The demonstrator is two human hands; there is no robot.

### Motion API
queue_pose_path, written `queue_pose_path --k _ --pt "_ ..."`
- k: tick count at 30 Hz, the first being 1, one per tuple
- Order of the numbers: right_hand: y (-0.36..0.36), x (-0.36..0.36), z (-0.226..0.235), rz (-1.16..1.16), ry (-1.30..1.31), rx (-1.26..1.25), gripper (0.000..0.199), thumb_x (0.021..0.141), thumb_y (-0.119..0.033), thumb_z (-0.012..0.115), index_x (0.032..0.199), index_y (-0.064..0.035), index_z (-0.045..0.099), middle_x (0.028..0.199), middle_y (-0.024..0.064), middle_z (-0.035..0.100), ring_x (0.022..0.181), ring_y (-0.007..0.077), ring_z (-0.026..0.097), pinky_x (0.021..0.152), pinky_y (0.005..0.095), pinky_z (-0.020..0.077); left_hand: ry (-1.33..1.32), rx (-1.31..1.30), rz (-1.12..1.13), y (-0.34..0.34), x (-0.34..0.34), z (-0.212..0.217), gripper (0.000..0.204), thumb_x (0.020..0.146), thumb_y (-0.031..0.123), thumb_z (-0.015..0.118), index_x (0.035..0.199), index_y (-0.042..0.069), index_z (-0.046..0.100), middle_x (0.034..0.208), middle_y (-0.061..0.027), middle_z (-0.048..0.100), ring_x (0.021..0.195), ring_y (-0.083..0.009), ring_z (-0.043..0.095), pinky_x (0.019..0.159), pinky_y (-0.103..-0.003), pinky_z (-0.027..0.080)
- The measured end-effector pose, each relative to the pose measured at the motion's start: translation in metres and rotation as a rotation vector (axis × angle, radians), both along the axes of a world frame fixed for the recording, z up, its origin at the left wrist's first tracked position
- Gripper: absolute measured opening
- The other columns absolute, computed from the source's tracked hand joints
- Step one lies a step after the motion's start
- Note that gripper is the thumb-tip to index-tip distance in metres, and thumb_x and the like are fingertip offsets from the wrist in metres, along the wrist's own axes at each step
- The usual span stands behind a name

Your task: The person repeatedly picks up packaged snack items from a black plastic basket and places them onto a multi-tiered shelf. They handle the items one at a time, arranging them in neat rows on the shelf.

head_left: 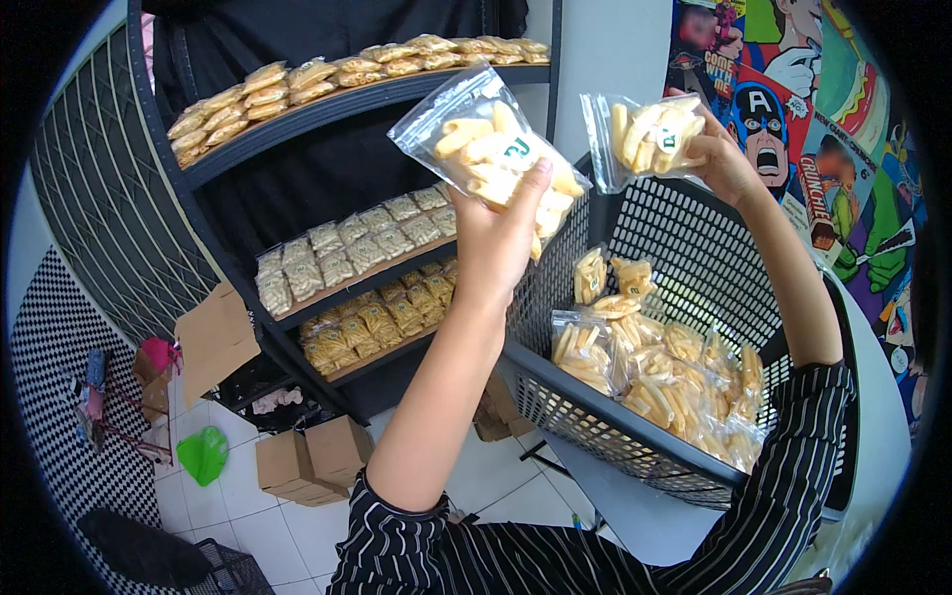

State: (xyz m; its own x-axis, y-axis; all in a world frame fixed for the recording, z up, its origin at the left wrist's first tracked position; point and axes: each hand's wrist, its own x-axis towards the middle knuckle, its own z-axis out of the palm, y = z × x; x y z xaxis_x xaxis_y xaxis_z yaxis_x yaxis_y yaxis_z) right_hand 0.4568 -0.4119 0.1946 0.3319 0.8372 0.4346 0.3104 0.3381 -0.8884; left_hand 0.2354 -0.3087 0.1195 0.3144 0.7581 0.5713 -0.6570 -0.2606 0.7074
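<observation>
My left hand is closed on a clear zip bag of pale stick snacks, its thumb across the front by a round label. To the right, my right hand grips a second zip bag of the same snacks by its right end. Both bags are raised, apart from each other, at about the height of the rim of a dark grey perforated basket. Inside the basket lies a heap of similar snack bags, mostly toward its near side.
A black shelf rack stands at the left, with rows of packed snack bags on its tiers. Open cardboard boxes and a green plastic item are on the tiled floor. A comic-style poster wall is at the right.
</observation>
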Motion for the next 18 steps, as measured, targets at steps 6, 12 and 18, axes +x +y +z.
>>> queue_pose_path --k 6,12,18 --pt "0.019 -0.062 0.001 0.009 0.234 0.232 0.049 0.066 0.0 0.042 0.114 -0.0032 0.033 0.109 0.0134 0.041 0.101 0.024 0.047 0.086 0.0346 0.0421 0.067 -0.015 -0.074 0.0 0.001 -0.004 0.044 0.079 0.021 0.059 0.113 -0.001 0.04 0.108 -0.0098 0.049 0.099 -0.0147 0.049 0.083 -0.027 0.039" --pt "0.025 -0.116 -0.011 0.004 0.251 0.296 0.043 0.069 -0.001 0.043 0.111 -0.0013 0.031 0.107 0.0133 0.043 0.101 0.0245 0.047 0.087 0.0383 0.0412 0.011 -0.151 -0.115 0.005 -0.003 -0.007 0.043 0.08 0.021 0.057 0.113 0.0 0.04 0.109 -0.0098 0.049 0.098 -0.0147 0.049 0.08 -0.027 0.041" --pt "0.027 -0.117 -0.006 -0.024 0.22 0.391 0.061 0.067 0.0 0.047 0.121 -0.0031 0.02 0.109 0.0173 0.04 0.098 0.025 0.047 0.086 0.0377 0.0412 0.087 -0.102 -0.143 0.006 -0.001 -0.011 0.04 0.081 0.02 0.056 0.113 0.001 0.04 0.104 -0.0079 0.052 0.091 -0.0145 0.054 0.069 -0.026 0.047"
